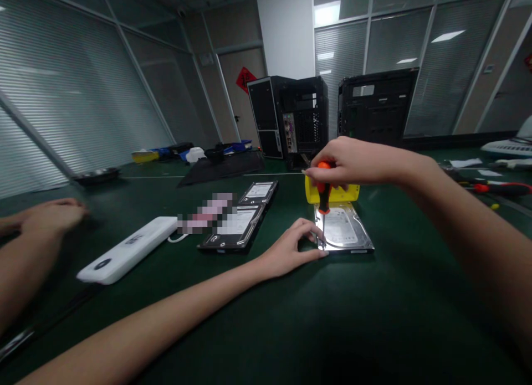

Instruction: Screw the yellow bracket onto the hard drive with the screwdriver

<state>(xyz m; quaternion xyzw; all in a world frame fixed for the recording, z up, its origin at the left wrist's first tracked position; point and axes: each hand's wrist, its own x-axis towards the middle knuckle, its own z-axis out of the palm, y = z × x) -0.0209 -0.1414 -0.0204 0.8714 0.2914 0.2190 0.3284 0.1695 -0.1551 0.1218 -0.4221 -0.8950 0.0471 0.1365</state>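
Note:
A silver hard drive point(344, 225) lies flat on the green table in front of me. My left hand point(294, 245) grips its left edge near the front corner, thumb at the front and fingers along the side. From above, my right hand point(338, 162) is wrapped round the handle of an orange and black screwdriver point(324, 199). The screwdriver stands nearly upright, its tip down at the drive's front left corner; whether it sits in a screw is too small to tell. Just behind the drive is a yellow case point(338, 193), partly covered by my right hand.
Two more hard drives point(236, 223) lie left of my left hand, beside a white power strip point(131, 249). Another person's hands point(54, 214) rest at the far left. Black computer cases point(299, 116) stand behind. Tools with red handles point(505, 189) lie at right.

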